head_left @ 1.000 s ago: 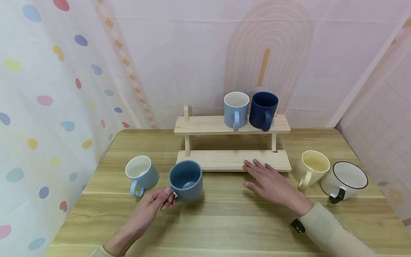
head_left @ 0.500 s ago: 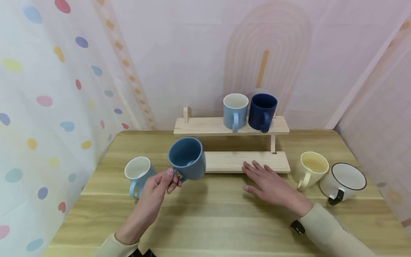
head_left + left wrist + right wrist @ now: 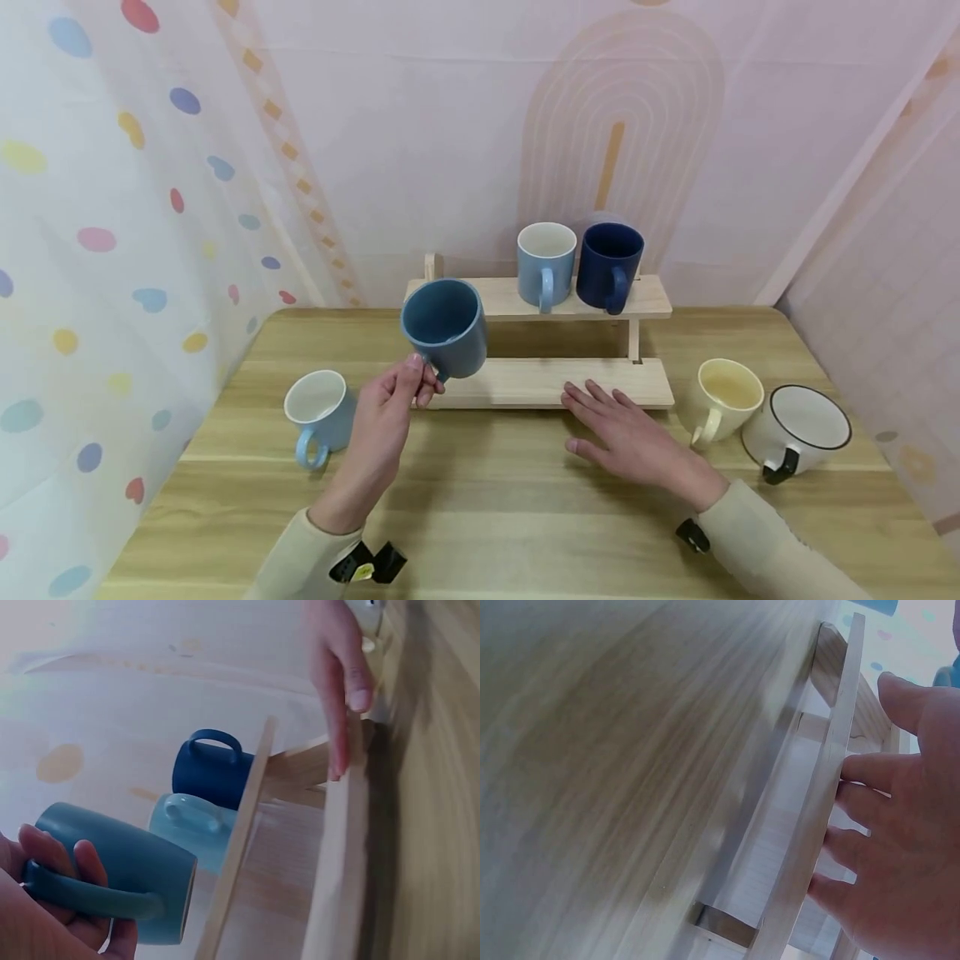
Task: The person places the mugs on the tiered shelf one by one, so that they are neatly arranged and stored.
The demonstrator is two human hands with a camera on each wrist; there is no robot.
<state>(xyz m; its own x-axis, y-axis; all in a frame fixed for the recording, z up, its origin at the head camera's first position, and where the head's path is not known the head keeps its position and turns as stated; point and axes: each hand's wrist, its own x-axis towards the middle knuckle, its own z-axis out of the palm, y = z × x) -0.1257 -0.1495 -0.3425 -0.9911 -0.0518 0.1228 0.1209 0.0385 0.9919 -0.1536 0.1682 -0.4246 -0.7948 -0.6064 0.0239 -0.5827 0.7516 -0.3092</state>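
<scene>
My left hand (image 3: 390, 408) pinches the handle of a teal-blue mug (image 3: 459, 350), held up in front of the left part of a two-tier wooden rack (image 3: 498, 383). In the left wrist view the fingers curl round that mug's handle (image 3: 90, 894), and its base points toward the rack. My right hand (image 3: 626, 433) lies flat with fingers extended, its fingertips on the front of the rack's lower shelf (image 3: 810, 832). On the upper shelf stand a light blue mug (image 3: 542, 271) with a white inside and a dark navy mug (image 3: 603, 271), handles facing forward.
At the left of the wooden table (image 3: 495, 517) stands another light blue mug (image 3: 330, 425). A pale yellow mug (image 3: 705, 408) and a white mug with a black rim (image 3: 772, 446) stand close together at the right. A patterned curtain (image 3: 420, 150) hangs behind.
My left hand has lifted the teal-blue mug off the table, raising it toward the rack and slightly right. The right hand keeps its place on the lower shelf.
</scene>
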